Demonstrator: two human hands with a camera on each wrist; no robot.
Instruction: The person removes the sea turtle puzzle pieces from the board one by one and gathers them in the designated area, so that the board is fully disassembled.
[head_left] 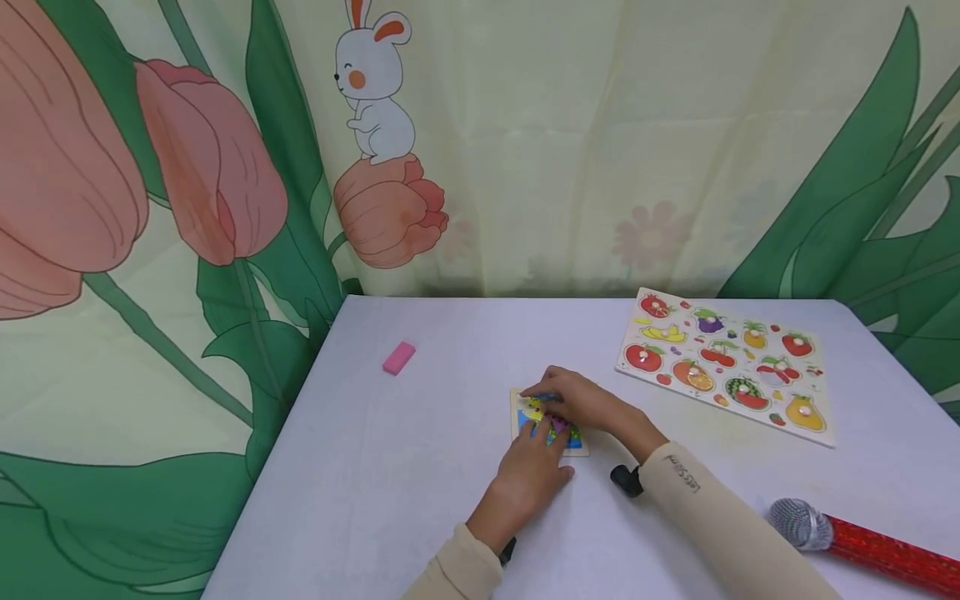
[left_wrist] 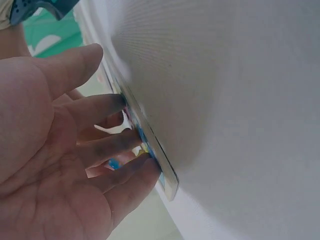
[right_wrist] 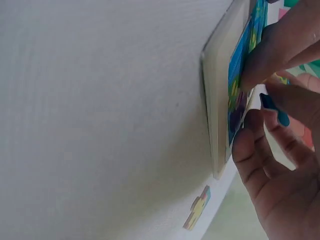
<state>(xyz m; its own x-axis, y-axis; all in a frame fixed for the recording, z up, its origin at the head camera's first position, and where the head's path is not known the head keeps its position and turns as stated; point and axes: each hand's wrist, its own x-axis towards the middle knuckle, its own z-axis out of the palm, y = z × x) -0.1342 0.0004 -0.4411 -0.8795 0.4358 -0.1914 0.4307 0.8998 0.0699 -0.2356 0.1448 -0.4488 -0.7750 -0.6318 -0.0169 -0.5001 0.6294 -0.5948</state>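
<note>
A small wooden jigsaw puzzle (head_left: 572,443) with a bright printed picture lies in its pale tray near the middle of the table. My left hand (head_left: 528,479) touches its near part, fingers spread and nearly straight on the picture; the left wrist view shows these fingertips (left_wrist: 150,167) at the tray's edge. From the right, my right hand (head_left: 581,398) reaches over the far part of the puzzle and pinches a blue puzzle piece (right_wrist: 275,109). The hands hide much of the picture. A loose yellow puzzle piece (right_wrist: 197,207) lies beside the tray in the right wrist view.
A fruit peg board (head_left: 727,362) lies at the back right. Toward the back left is a pink block (head_left: 399,358). A red microphone (head_left: 862,533) lies at the front right, beyond my right sleeve. Behind the table hangs a printed curtain (head_left: 540,150).
</note>
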